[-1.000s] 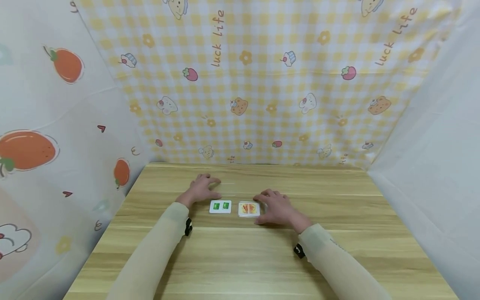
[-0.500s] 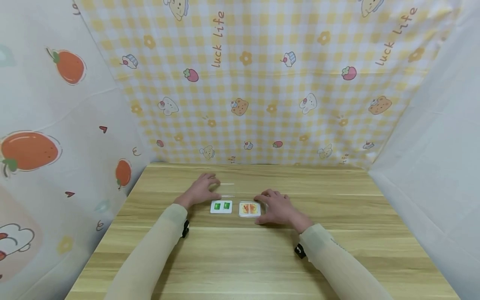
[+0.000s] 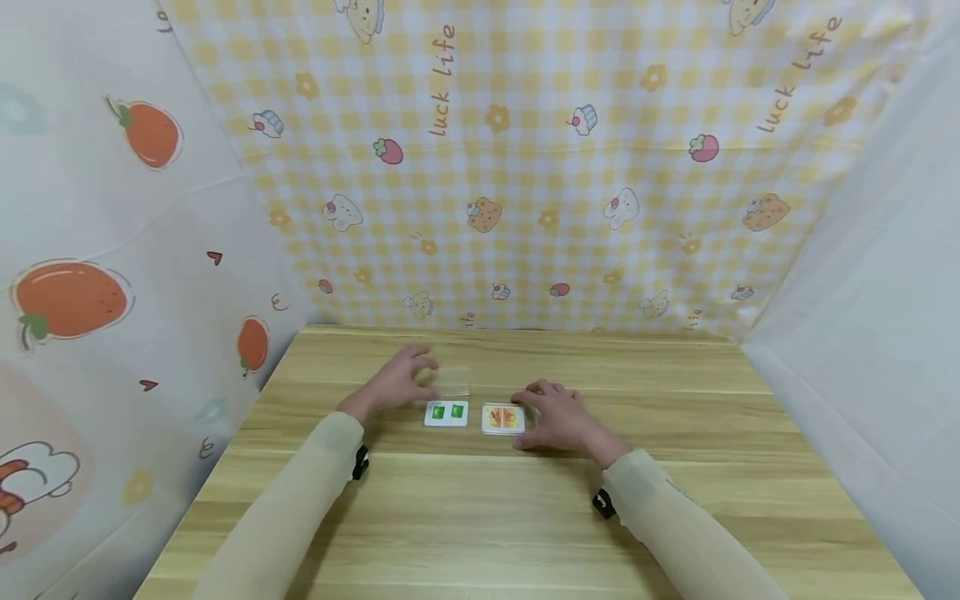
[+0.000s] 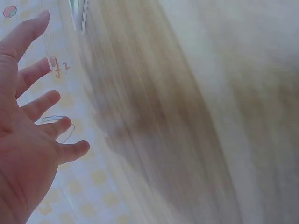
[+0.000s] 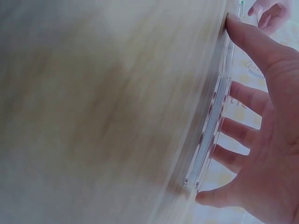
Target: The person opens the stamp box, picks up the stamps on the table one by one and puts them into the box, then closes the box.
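My left hand (image 3: 396, 382) pinches a clear, thin plastic lid (image 3: 456, 383) by its left side, behind the cards. In the left wrist view, the lid's edge (image 4: 48, 42) shows between thumb and index finger; the other fingers are spread. My right hand (image 3: 564, 423) grips a clear plastic case (image 5: 205, 133) across its width, thumb at the near edge and fingers at the far edge. A stack of cards with an orange food picture (image 3: 503, 418) shows at the case's left end; the palm hides the rest. To its left, a white card with two green pictures (image 3: 447, 413) lies flat.
The wooden table (image 3: 480, 517) spreads under both arms. A yellow checked cloth (image 3: 525, 167) hangs behind its far edge. White cloths stand at both sides, the left one (image 3: 180, 208) printed with orange fruit. Each wrist has a black strap (image 3: 361, 462).
My left hand and the clear lid have shifted slightly left relative to the green-picture card. The right hand keeps its hold on the case. The whole head view has drifted a little.
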`<action>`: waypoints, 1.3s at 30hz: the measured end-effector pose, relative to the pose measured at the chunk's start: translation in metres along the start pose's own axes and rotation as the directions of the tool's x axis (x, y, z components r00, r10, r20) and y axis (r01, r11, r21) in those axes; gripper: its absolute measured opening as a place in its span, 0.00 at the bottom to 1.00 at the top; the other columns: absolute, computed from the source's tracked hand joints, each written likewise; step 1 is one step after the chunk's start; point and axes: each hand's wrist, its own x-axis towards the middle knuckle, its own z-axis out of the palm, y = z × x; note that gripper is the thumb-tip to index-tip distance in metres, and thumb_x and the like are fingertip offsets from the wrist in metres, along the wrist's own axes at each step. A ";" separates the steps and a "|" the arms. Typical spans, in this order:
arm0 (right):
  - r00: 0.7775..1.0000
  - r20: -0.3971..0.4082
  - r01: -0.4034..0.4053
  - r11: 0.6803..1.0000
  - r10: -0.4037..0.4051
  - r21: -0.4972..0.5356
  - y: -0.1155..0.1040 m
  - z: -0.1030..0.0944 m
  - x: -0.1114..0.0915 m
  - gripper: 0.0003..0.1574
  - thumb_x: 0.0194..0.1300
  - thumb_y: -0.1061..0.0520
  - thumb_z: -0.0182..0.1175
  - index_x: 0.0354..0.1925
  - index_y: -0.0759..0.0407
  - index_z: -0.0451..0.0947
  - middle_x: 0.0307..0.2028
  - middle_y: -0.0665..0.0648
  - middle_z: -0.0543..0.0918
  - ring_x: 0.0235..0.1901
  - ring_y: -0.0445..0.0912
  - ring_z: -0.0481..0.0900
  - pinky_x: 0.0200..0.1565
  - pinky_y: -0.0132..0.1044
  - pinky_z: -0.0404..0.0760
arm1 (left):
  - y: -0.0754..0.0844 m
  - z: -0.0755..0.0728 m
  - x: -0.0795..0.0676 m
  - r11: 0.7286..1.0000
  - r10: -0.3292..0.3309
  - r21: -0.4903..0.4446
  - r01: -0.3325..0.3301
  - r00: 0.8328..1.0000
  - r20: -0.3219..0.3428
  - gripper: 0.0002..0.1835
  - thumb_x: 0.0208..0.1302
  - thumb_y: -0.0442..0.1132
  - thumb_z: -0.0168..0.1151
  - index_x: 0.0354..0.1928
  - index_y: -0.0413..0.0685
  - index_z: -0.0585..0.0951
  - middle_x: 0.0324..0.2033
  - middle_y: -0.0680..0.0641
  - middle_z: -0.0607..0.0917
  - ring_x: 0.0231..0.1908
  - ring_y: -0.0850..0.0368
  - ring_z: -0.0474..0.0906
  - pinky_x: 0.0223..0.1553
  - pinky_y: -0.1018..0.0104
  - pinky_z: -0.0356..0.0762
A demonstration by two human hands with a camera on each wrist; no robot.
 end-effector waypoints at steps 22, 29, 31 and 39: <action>1.000 -0.011 0.016 1.000 -0.016 0.000 0.001 0.001 -0.002 0.53 0.51 0.24 0.70 0.71 0.39 0.70 0.68 0.54 0.68 0.66 0.59 0.65 0.57 0.66 0.63 | 0.001 0.012 -0.039 0.996 0.072 0.043 -0.074 0.997 0.027 0.36 0.55 0.54 0.76 0.64 0.47 0.79 0.74 0.37 0.60 0.74 0.37 0.52 0.69 0.34 0.51; 1.000 -0.006 0.008 1.000 -0.008 0.000 0.001 0.001 -0.003 0.53 0.51 0.24 0.70 0.71 0.39 0.70 0.68 0.54 0.68 0.66 0.59 0.65 0.58 0.66 0.63 | 0.002 0.014 -0.041 0.993 0.072 0.091 -0.075 0.997 0.032 0.35 0.55 0.56 0.76 0.63 0.51 0.80 0.74 0.39 0.61 0.73 0.38 0.55 0.68 0.35 0.56; 1.000 -0.006 0.006 1.000 -0.006 -0.002 0.001 0.001 -0.003 0.53 0.51 0.24 0.70 0.71 0.38 0.69 0.69 0.54 0.67 0.66 0.59 0.65 0.58 0.67 0.63 | 0.002 0.015 -0.039 0.991 0.069 0.114 -0.072 0.997 0.033 0.35 0.54 0.58 0.76 0.63 0.52 0.80 0.74 0.39 0.62 0.73 0.39 0.56 0.68 0.36 0.56; 1.000 0.005 0.006 1.000 -0.006 0.007 0.000 0.000 -0.004 0.53 0.53 0.25 0.69 0.72 0.39 0.69 0.69 0.55 0.67 0.67 0.60 0.64 0.59 0.68 0.62 | 0.002 0.019 -0.036 0.977 0.085 0.193 -0.090 0.996 0.033 0.36 0.53 0.59 0.76 0.62 0.52 0.81 0.72 0.38 0.65 0.72 0.40 0.57 0.67 0.34 0.56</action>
